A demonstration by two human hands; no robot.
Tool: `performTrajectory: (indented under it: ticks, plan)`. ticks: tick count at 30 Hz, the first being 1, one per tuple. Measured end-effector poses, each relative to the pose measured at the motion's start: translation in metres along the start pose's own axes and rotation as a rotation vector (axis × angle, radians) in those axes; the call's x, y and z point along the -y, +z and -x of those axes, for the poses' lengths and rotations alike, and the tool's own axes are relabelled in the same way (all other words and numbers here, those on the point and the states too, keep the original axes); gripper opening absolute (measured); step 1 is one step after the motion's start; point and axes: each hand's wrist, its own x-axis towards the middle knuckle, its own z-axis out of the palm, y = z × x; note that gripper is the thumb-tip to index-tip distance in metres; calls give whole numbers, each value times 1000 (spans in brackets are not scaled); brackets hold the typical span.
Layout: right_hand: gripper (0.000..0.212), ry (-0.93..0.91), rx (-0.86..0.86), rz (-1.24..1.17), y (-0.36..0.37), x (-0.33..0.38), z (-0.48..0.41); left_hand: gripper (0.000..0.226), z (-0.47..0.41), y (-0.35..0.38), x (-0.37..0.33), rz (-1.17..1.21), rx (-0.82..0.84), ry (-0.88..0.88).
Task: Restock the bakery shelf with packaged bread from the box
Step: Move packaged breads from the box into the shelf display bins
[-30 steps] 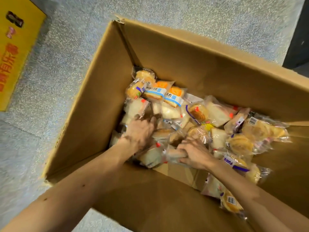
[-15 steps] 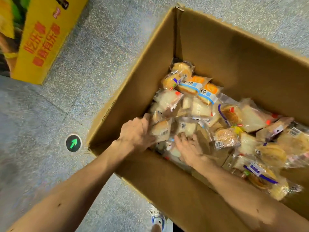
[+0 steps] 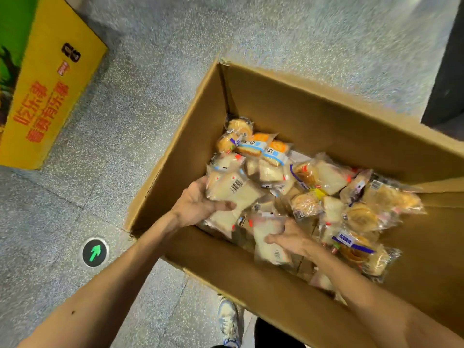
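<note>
A big open cardboard box [image 3: 313, 114] stands on the floor, its bottom covered with several clear packets of bread. My left hand [image 3: 194, 204] grips a stack of white sandwich packets [image 3: 236, 194], palm up, thumb on top. My right hand [image 3: 291, 238] holds another white sandwich packet [image 3: 268, 243] from the right side, raised above the pile near the box's near wall. Round buns [image 3: 361, 217] and orange-labelled slices [image 3: 263, 146] lie loose further in.
A yellow display stand [image 3: 47, 96] with red lettering is at the left. A round floor light with a green arrow [image 3: 95, 252] sits in the speckled floor. My shoe [image 3: 227, 320] shows below the box. A dark fixture [image 3: 447, 71] stands at the right.
Both hands were digging palm-down in the pile. Now each has lifted white sandwich packets clear of it, the left hand turned palm up. The view has swung left.
</note>
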Motion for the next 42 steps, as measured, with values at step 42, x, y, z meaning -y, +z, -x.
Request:
performTrajectory:
  ticks: [42]
  plan:
    - [57,-610,-1843,-1748,285,-206,712,26,602,411,-45,-410,1372,1056]
